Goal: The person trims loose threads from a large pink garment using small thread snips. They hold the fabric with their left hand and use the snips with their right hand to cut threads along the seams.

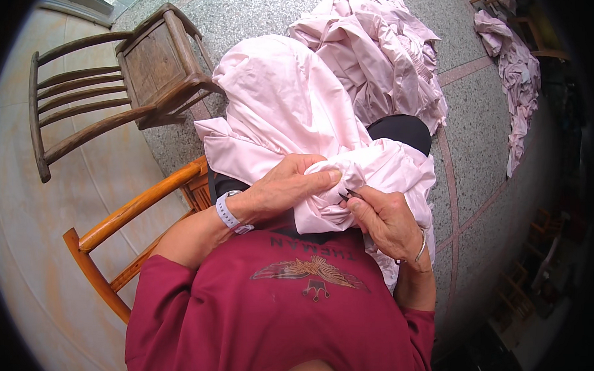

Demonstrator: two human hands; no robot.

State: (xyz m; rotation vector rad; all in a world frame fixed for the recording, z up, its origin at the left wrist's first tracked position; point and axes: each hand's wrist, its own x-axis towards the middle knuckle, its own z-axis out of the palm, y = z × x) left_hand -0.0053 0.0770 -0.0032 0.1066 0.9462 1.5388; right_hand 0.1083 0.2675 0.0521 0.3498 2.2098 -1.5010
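A light pink fabric garment (284,97) lies bunched across my lap. My left hand (287,183), with a pale watch strap on the wrist, pinches a gathered fold of it between thumb and fingers. Just to the right, my right hand (384,219) grips a small dark metal tool (346,196), either thread snips or tweezers. Its two pointed tips are slightly apart and lie against the bunched cloth near my left thumb. The rest of the tool is hidden in my right fingers.
A large heap of pink fabric (371,60) lies on the speckled floor beyond my knees. More pink cloth (519,79) is at the far right. An old wooden chair (155,63) stands at upper left; an orange-brown chair's back rail (140,205) is beside my left arm.
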